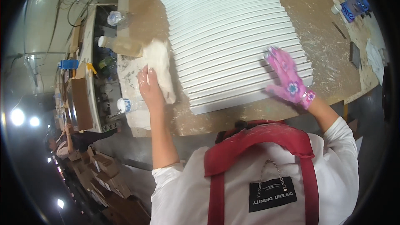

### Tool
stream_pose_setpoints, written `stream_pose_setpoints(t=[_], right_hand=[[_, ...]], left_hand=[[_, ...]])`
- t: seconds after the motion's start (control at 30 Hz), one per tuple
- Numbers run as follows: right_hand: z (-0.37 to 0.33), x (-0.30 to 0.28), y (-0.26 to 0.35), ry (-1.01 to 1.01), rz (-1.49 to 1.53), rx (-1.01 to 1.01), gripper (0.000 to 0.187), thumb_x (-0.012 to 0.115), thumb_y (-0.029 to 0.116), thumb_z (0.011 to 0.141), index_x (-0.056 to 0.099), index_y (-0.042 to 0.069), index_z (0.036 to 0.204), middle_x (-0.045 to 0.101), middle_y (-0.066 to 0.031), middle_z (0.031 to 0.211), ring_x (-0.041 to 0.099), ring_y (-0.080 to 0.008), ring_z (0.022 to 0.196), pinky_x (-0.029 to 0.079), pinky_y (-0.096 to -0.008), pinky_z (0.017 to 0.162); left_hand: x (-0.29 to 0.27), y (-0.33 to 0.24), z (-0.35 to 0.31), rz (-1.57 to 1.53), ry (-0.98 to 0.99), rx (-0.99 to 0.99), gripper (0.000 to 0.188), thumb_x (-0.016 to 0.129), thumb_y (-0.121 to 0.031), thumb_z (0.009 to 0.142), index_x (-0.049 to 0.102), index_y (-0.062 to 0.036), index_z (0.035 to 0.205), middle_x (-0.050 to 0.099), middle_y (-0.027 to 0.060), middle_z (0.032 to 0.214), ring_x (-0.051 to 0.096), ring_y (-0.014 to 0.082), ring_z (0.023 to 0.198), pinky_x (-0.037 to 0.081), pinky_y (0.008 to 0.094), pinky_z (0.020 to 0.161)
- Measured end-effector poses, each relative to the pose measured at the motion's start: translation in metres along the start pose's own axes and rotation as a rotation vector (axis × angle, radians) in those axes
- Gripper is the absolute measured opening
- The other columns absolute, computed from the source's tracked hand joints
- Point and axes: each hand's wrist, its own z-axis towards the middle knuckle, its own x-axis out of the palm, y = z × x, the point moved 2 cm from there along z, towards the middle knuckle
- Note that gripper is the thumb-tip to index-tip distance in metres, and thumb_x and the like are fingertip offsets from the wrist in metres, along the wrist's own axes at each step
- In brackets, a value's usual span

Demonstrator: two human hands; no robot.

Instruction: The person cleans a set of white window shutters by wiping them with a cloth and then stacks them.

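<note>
Left hand [149, 84] bare, gripping a white rag [161, 68] on the worktop [329, 58], just left of the panel. Right hand [287, 79] in a pink glove, fingers spread flat on the white ribbed panel [233, 37], near its right edge. Clear bottle [125, 46] lies beside the rag.

This is a workshop. The left hand [151, 86] grips a white rag [162, 68] on a bare wooden workbench [325, 62] smeared with dried white filler and dust. Just right of the grip lies a large white ribbed panel [233, 37]. Left of the grip, plastic bottles [121, 46] stand at a cluttered rack of supplies. Below and left of the grip, stacked cardboard boxes [106, 175] line a concrete floor under bright lamps.
</note>
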Motion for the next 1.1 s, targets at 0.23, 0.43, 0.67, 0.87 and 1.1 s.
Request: stream_pose_setpoints(t=[0.23, 0.43, 0.67, 0.87, 1.1], right_hand=[[0.104, -0.015, 0.065, 0.166, 0.776, 0.017, 0.048, 0.056, 0.019, 0.092, 0.044, 0.002, 0.135, 0.052, -0.0142, 0.133, 0.053, -0.0199, 0.117, 0.044, -0.0317, 0.100], [0.142, 0.012, 0.076, 0.246, 0.260, -0.122, 0.048, 0.062, 0.036, 0.085, 0.058, 0.010, 0.126, 0.064, -0.0111, 0.118, 0.056, -0.0231, 0.115, 0.039, -0.0415, 0.103], [0.091, 0.033, 0.003, 0.195, -0.409, -0.200, 0.062, 0.050, 0.023, 0.087, 0.034, 0.018, 0.147, 0.035, -0.0103, 0.150, 0.031, -0.0255, 0.139, 0.028, -0.0382, 0.115], [0.007, -0.055, -0.140, -0.064, -0.316, 0.475, 0.037, 0.051, 0.015, 0.087, 0.058, 0.007, 0.122, 0.064, -0.0158, 0.113, 0.063, -0.0309, 0.103, 0.052, -0.0380, 0.088], [0.081, 0.036, 0.096, 0.146, 0.050, -0.187, 0.036, 0.059, 0.021, 0.080, 0.058, 0.001, 0.110, 0.059, -0.0188, 0.113, 0.057, -0.0322, 0.102, 0.047, -0.0454, 0.088]], left_hand=[[0.068, -0.025, -0.074, 0.081, 0.497, 0.470, 0.097, 0.080, -0.016, 0.070, 0.022, 0.0062, 0.145, 0.025, 0.0261, 0.151, 0.027, 0.0398, 0.139, 0.023, 0.0409, 0.115], [0.050, 0.041, -0.085, 0.824, 0.510, 0.531, 0.106, 0.086, -0.037, 0.059, 0.032, 0.0025, 0.142, 0.033, 0.0230, 0.147, 0.031, 0.0401, 0.136, 0.024, 0.0569, 0.109], [0.053, 0.056, -0.083, 0.786, 0.493, 0.524, 0.109, 0.085, -0.046, 0.057, 0.034, 0.0021, 0.141, 0.031, 0.0230, 0.149, 0.030, 0.0397, 0.137, 0.021, 0.0581, 0.109], [0.058, 0.050, -0.081, 0.708, 0.499, 0.554, 0.113, 0.087, -0.043, 0.055, 0.032, 0.0004, 0.143, 0.027, 0.0217, 0.152, 0.026, 0.0388, 0.139, 0.025, 0.0610, 0.106], [0.064, 0.062, -0.076, 0.850, 0.679, 0.575, 0.096, 0.073, -0.046, 0.072, 0.029, -0.0046, 0.147, 0.024, 0.0157, 0.155, 0.022, 0.0345, 0.143, 0.021, 0.0535, 0.111]])
